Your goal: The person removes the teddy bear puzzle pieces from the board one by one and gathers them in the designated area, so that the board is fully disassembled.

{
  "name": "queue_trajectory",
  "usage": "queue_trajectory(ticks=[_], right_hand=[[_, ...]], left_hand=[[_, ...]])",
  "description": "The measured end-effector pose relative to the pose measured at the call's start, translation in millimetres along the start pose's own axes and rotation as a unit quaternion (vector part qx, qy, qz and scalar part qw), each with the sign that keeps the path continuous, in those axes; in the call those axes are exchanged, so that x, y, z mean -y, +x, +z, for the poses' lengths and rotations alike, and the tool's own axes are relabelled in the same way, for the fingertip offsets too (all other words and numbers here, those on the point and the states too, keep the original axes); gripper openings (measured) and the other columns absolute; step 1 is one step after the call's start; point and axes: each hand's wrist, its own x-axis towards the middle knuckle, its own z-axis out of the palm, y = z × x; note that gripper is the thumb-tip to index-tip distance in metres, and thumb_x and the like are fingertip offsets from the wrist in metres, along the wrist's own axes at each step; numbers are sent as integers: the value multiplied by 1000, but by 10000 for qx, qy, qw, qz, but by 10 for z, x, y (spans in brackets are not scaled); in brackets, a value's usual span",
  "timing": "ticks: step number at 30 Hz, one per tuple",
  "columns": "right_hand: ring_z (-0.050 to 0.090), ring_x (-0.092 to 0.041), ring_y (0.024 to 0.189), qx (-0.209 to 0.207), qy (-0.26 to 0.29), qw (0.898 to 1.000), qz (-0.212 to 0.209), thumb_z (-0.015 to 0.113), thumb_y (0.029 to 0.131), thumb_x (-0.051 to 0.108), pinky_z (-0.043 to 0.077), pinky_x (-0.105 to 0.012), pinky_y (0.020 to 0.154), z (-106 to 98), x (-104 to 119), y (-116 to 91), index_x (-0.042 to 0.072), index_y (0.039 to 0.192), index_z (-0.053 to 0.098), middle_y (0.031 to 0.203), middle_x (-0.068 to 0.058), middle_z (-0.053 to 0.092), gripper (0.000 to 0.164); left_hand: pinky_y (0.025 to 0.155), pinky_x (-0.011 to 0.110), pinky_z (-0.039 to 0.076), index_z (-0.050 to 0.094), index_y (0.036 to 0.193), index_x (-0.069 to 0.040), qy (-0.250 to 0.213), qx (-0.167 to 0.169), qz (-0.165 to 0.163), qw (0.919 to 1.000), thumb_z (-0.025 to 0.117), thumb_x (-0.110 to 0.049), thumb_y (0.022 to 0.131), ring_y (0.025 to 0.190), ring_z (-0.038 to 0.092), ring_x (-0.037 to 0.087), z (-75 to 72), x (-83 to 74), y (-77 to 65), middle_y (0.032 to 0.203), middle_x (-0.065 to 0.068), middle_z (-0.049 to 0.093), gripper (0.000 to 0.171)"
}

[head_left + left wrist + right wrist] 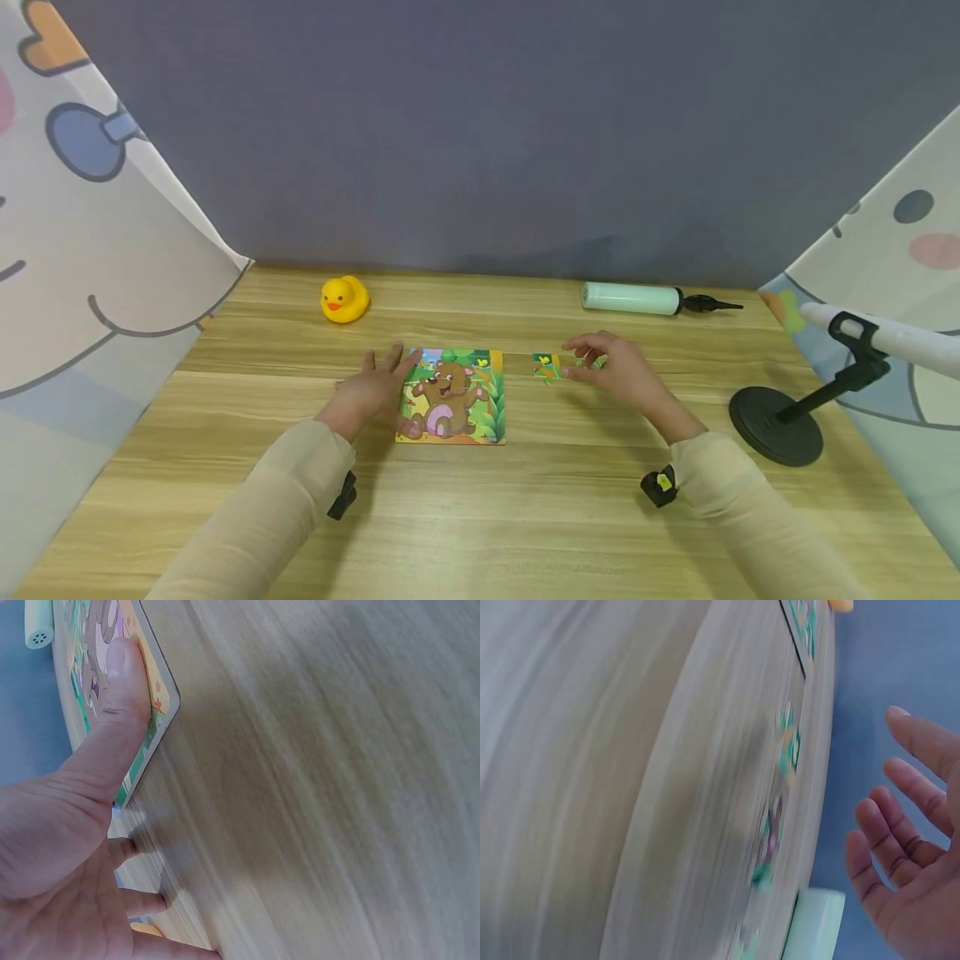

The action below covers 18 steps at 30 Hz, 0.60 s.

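A square picture board of a bear [446,400] lies flat on the wooden table. My left hand [366,398] rests at its left edge with the fingers spread. In the left wrist view the thumb [127,682] lies straight across the board's corner. To the right of the board, a small jigsaw piece [545,365] shows beside the fingertips of my right hand [618,372]. That hand hovers with loosely bent fingers and nothing between them. The right wrist view is blurred, with several jigsaw pieces [768,844] in a row on the table.
A yellow rubber duck [345,299] sits at the back left. At the back right lies a pale green pump [632,298] with a black nozzle. A stand with a round black base [776,426] and white arm is on the right. A grey wall [480,142] rises behind the table.
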Motion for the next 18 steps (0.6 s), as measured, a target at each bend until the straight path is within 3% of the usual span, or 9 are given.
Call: queue_trajectory(ticks=[8, 18], right_hand=[[62, -26, 97, -48, 605, 9980, 185, 78, 92, 22, 53, -38, 74, 257, 222, 75, 5, 128, 69, 119, -18, 63, 41], [61, -23, 94, 147, 381, 9986, 323, 77, 92, 27, 53, -39, 76, 571, 465, 218, 7, 128, 69, 118, -15, 64, 42]], left_hand=[[95, 86, 28, 9, 164, -14, -21, 27, -32, 10000, 89, -47, 70, 148, 0, 57, 6, 2, 13, 169, 20, -3, 128], [94, 86, 29, 10, 164, -13, 23, 18, -15, 10000, 89, -48, 69, 148, 1, 58, 18, 20, 42, 169, 21, -2, 129]])
